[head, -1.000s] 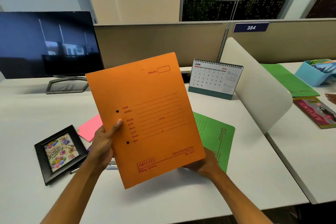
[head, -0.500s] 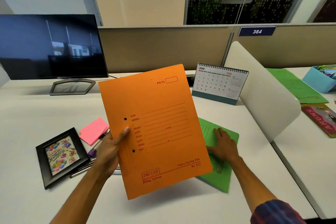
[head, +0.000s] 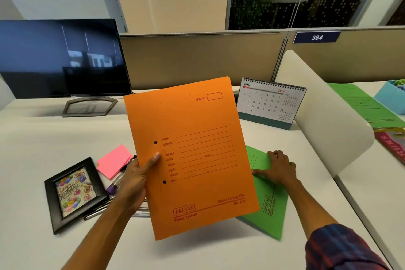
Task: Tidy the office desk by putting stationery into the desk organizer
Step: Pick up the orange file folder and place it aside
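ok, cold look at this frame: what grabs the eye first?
The orange file folder, held up mid-frame by the left hand, which grips its left edge. Just right of it, the right hand rests on a green file folder lying flat on the white desk. Behind, a dark monitor stands back left and a June desk calendar back right.

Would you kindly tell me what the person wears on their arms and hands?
The left hand and forearm are bare. The right hand is bare too, with a dark blue and red checked sleeve pushed up the forearm. No rings, watch or gloves show.
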Available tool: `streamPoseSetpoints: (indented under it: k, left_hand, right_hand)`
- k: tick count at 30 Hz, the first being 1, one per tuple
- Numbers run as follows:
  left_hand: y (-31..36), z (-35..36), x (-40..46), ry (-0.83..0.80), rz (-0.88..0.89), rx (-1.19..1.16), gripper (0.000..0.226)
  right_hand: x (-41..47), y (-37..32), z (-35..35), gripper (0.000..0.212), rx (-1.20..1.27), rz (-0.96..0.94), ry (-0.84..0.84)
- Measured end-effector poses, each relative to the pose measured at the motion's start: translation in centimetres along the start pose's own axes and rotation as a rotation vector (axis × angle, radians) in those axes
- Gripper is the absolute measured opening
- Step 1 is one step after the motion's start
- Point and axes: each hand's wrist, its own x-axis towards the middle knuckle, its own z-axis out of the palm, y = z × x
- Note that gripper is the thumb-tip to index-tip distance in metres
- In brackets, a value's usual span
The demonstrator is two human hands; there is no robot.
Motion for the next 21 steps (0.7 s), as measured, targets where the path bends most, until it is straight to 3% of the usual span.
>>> streamPoseSetpoints:
  k: [7, 12, 17, 21]
  left_hand:
    - [0.1, 0.3, 0.5, -0.013, -0.009, -0.001, 0.045]
    - [0.0, 0.6, 0.6, 0.002, -0.007, -0.002, 0.042]
    - [0.2, 0.6, 0.7, 0.006, -0.007, 0.001, 0.039]
    - [0.2, 0.5, 0.7, 0.0, -0.002, -0.005, 0.042]
  right_hand:
    - [0.8, 0.0, -1.4, 0.1, -0.029, 0.041, -0.085]
    - [1.0, 0.0, -1.4, 0.097, 0.078, 0.077, -0.153]
    - [0.8, -0.3, -2.4, 0.076, 0.188, 0.065, -0.216]
    - [0.4, 0.6, -3.4, 0.054, 0.429, 0.032, -0.204]
